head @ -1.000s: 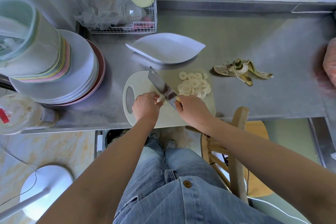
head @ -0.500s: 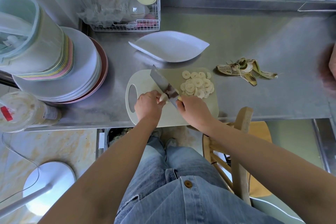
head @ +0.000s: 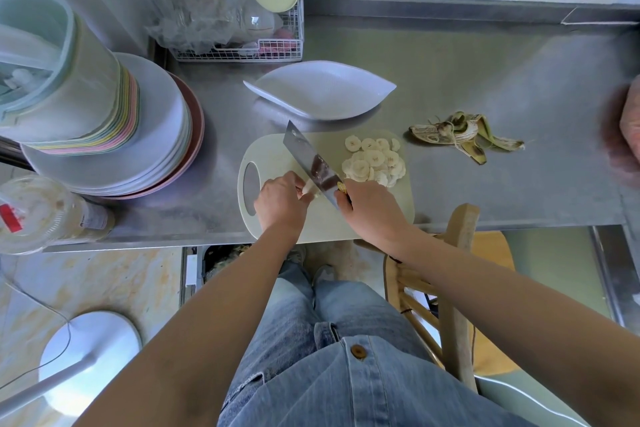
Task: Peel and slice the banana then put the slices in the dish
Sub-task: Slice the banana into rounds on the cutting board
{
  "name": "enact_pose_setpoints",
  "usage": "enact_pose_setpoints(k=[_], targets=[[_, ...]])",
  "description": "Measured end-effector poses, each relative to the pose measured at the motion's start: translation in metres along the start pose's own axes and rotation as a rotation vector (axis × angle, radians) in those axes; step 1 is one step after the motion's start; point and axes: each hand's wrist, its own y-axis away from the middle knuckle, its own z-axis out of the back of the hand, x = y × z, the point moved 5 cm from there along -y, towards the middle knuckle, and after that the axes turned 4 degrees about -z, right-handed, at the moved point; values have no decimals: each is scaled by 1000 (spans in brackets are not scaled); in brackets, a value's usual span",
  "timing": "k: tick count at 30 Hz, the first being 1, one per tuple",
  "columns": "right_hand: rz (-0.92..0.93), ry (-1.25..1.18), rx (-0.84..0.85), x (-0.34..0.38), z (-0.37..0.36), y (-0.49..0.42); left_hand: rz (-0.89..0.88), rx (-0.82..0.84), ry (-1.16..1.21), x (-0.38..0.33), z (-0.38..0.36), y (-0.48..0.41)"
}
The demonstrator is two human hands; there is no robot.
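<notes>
- Peeling is done: the peel [head: 465, 135] lies on the counter, right of the cutting board [head: 277, 152].
- Slices [head: 375, 161] are piled at the board's far right corner.
- Left hand [head: 280, 204] pinches the last banana stub [head: 309, 188]; right hand [head: 372, 206] grips the knife [head: 311, 159].
- The dish [head: 320, 90], behind the board, holds nothing yet.

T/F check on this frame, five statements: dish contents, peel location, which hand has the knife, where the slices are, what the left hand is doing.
1. The white dish already holds banana slices. False: it is empty.
2. The banana peel lies on the counter, right of the cutting board. True.
3. The left hand holds the knife. False: the right hand holds it.
4. The slices are piled on the board. True.
5. The left hand pins the banana stub beside the blade. True.
</notes>
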Motion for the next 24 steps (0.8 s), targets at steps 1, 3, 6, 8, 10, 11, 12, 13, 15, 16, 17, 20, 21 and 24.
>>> enact_pose_setpoints(k=[1, 3, 6, 8, 10, 11, 12, 13, 15, 16, 17, 20, 21, 24], targets=[[1, 14, 0, 0, -1, 0, -2, 1, -2, 0, 0, 0], [-5, 27, -5, 1, -4, 1, -6, 4, -1, 0, -1, 0], [-21, 13, -3, 2, -9, 0, 1, 6, 2, 1, -1, 0], [-26, 0, 5, 3, -12, -3, 7, 6, 8, 2, -1, -1], [-33, -3, 17, 4, -16, -5, 13, 7, 13, 2, -1, -1], [-39, -7, 27, 4, -18, -5, 13, 9, 14, 2, -1, -1], [-44, -13, 36, 4, -20, -5, 12, 11, 14, 3, -1, -1], [-47, -21, 40, 4, -22, -4, 9, 12, 13, 3, -1, -2], [-48, -35, 40, 3, -23, -4, 5, 13, 9, 2, -1, -2], [-46, -38, 40, 3, -23, -5, 2, 13, 9, 2, -1, -1], [-44, -34, 38, 2, -22, -5, 0, 13, 11, 2, -1, -1], [-44, -17, 1, 0, -14, -5, -3, 17, 14, 2, -1, -1], [-39, -15, -15, 0, -11, -4, -3, 17, 10, 2, -1, -1], [-19, -22, -31, 0, -2, -3, -5, 15, 3, 3, 0, -1]])
